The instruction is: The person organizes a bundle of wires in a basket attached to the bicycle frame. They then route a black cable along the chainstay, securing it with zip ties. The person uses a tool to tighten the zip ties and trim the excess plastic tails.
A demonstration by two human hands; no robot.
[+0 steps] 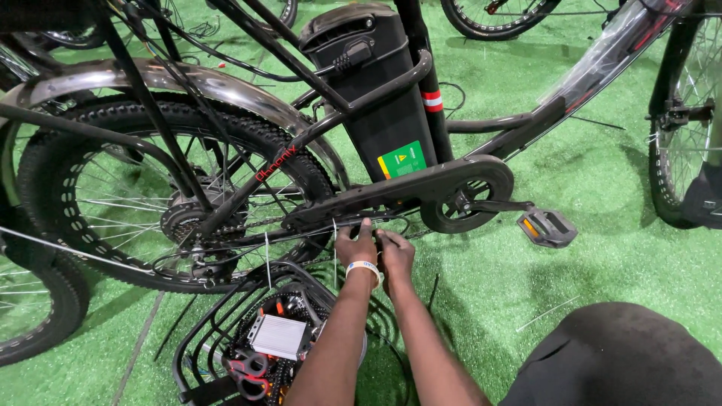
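Already two white zip ties (266, 259) hung fastened along the black electric bicycle's chainstay (248, 237), tails untrimmed, as the left hand (356, 246) and right hand (394, 252) met beneath the chain guard (406, 188), fingers pinched around a third tie on the cable; red-handled cutters (248, 374) waited in a wire basket (197, 338) on the green turf (602, 188).

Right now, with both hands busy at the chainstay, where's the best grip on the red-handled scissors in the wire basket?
Judging by the head view, take the scissors by their red handle loops, coming straight down from above. They lie roughly flat on the basket contents with the loops exposed on top, beside the silver box. The blades are hard to make out, so avoid that end.
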